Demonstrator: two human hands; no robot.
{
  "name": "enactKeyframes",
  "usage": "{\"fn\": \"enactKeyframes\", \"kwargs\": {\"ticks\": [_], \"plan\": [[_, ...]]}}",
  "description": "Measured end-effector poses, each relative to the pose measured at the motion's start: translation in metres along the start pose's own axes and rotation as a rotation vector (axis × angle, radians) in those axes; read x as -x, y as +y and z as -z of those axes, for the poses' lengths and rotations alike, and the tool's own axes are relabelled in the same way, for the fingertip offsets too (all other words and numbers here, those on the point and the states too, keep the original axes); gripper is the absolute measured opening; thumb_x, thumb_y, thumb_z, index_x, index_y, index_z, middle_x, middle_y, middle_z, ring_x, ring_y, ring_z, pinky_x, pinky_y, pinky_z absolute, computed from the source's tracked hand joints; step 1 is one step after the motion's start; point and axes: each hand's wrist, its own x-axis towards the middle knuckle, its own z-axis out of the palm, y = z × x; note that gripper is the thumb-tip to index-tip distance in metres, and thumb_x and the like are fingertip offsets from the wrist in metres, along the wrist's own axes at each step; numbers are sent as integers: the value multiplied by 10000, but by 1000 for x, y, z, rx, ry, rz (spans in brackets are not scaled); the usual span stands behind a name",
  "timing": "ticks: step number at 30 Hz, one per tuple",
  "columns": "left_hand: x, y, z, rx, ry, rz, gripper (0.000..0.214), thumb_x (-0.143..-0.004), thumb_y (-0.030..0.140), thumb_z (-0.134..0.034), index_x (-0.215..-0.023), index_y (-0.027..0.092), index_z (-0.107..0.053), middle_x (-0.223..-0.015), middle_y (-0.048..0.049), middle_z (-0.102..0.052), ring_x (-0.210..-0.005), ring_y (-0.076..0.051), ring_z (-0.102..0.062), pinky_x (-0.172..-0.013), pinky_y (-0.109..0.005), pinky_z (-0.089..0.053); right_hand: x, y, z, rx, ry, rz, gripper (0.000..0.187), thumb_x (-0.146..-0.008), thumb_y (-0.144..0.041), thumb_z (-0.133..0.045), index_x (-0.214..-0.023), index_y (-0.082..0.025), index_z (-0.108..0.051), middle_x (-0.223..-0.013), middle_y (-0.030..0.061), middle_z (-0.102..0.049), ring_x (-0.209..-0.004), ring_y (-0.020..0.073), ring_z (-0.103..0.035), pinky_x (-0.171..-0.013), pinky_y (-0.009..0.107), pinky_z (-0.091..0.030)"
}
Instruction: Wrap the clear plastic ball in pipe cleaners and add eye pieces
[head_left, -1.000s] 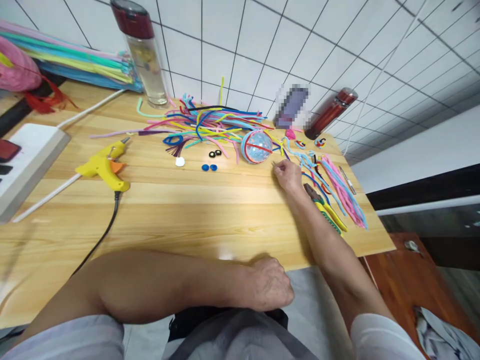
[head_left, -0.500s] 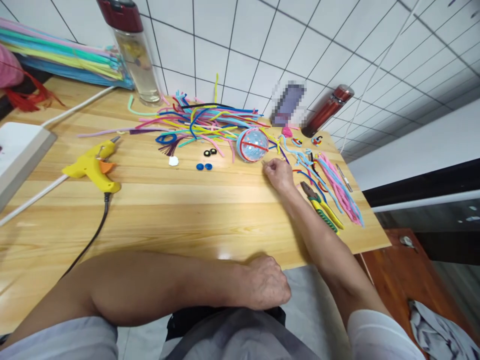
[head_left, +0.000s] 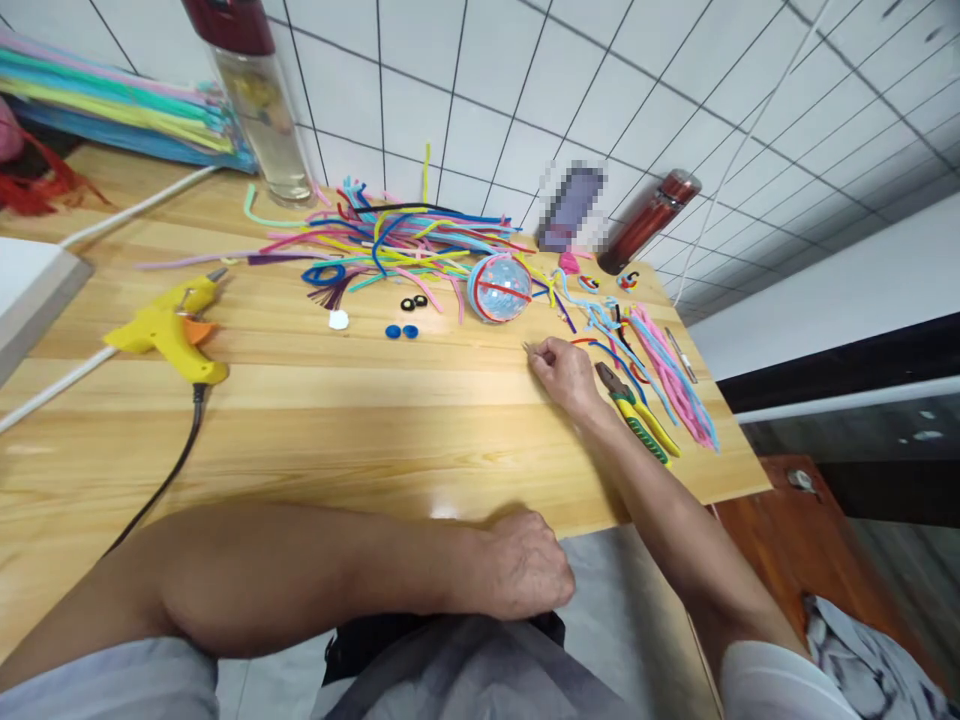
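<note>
Your right hand point(head_left: 566, 375) nearer, just nearside-right of round ball point(head_left: 500, 288), pinching thin piece point(head_left: 527, 347); left hand point(head_left: 529, 568): fingers hidden, can't tell.

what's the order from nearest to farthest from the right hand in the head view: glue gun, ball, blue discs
1. Ball: ahead and slightly left of the right hand
2. Blue discs: left of the ball
3. Glue gun: far left

Right arm point(head_left: 660, 490) outstretched (left arm point(head_left: 315, 560) bent).
</note>
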Motion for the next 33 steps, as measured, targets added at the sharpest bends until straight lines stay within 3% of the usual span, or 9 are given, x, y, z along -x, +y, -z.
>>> {"fn": "enactKeyframes", "kwargs": {"ticks": [3, 7, 11, 14, 18, 22, 26, 29, 33], "plan": [[-1, 0, -3, 0, -10, 1, 145, -744, 87, -757, -670, 206, -721, -625, -69, -748, -585, -237, -720, -417, -300, -385, -4, -1, 0, 60, 39, -69, 93, -812, -223, -623, -744, -195, -680, -699, 37, -703, -664, 191, -600, -678, 302, -420], [-1, 0, -4, 1, -13, 2, 146, -726, 83, -765, -661, 206, -721, -607, -71, -740, -574, -226, -711, -421, -289, -387, -8, -1, 2, 12, -41, 4, 99, -824, -245, -622, -787, -193, -697, -732, 36, -716, -675, 189, -613, -685, 297, -430], [-1, 1, 1, -16, -49, 9, 141, -750, 80, -746, -694, 209, -736, -648, -73, -759, -591, -224, -715, -429, -290, -402, -5, -3, 1, 17, 2, -42, 84, -794, -225, -619, -748, -188, -678, -688, 30, -695, -650, 183, -592, -665, 293, -420], [-1, 2, 5, -14, -64, 10, 131, -782, 89, -733, -722, 205, -747, -671, -74, -768, -609, -230, -725, -420, -300, -392, 1, -3, 1, -64, -95, 89, 114, -819, -260, -616, -795, -188, -702, -735, 28, -719, -668, 174, -602, -660, 279, -425], [0, 2, 7, -10, -68, 12, 120, -797, 101, -728, -751, 206, -762, -699, -76, -778, -628, -231, -736, -407, -303, -379, 3, 8, 9, 34, 11, -70, 102, -807, -231, -610, -763, -184, -689, -700, 31, -704, -651, 180, -588, -653, 288, -411], [1, 1, 6, -21, -31, -5, 101, -764, 107, -764, -729, 201, -761, -665, -74, -767, -596, -225, -732, -401, -300, -362, 3, 17, 17, 43, -49, -26, 124, -831, -278, -628, -797, -187, -705, -715, 30, -718, -665, 186, -604, -670, 291, -425], [1, 1, 3, -34, -3, -10, 119, -757, 95, -761, -705, 201, -746, -659, -69, -765, -603, -231, -738, -392, -307, -356, 6, 16, 15, 77, 17, -53, 136, -826, -267, -605, -797, -185, -710, -714, 37, -722, -680, 193, -611, -676, 293, -434], [0, 0, -1, -27, 13, -14, 129, -756, 99, -766, -684, 200, -729, -649, -68, -760, -597, -233, -736, -399, -304, -360, 8, 16, 11, 65, -31, 24, 158, -842, -288, -601, -832, -187, -722, -747, 42, -737, -701, 194, -623, -689, 292, -440], [-1, 0, -3, -13, 5, -10, 138, -736, 89, -768, -670, 199, -717, -644, -67, -757, -581, -237, -728, -392, -303, -352, 10, 19, 11, 91, 18, -57, 147, -829, -261, -592, -810, -179, -712, -733, 50, -732, -676, 192, -609, -674, 293, -432]]}}
